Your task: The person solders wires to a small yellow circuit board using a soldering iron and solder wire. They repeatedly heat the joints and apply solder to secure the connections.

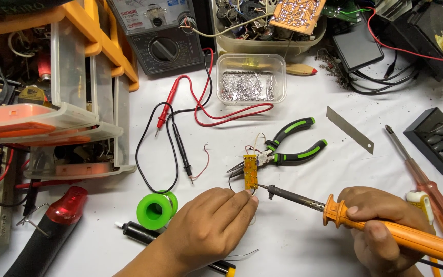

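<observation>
My right hand (383, 231) grips an orange-handled soldering iron (375, 218) whose dark tip reaches left to the lower end of a small yellow circuit board (250, 171). My left hand (208, 225) rests on the white table, fingertips pinched at the board's bottom edge, seemingly holding a thin solder wire there. Thin wires trail from the board. Green-handled pliers (296, 146) lie just right of the board, jaws toward it.
A green solder spool (155, 209) and black pen-like tool (139, 233) lie left of my left hand. Red and black meter probes (173, 128), a multimeter (162, 36), a clear box of metal bits (251, 79), a blade (349, 129), a red screwdriver (426, 187), drawer organiser (67, 87).
</observation>
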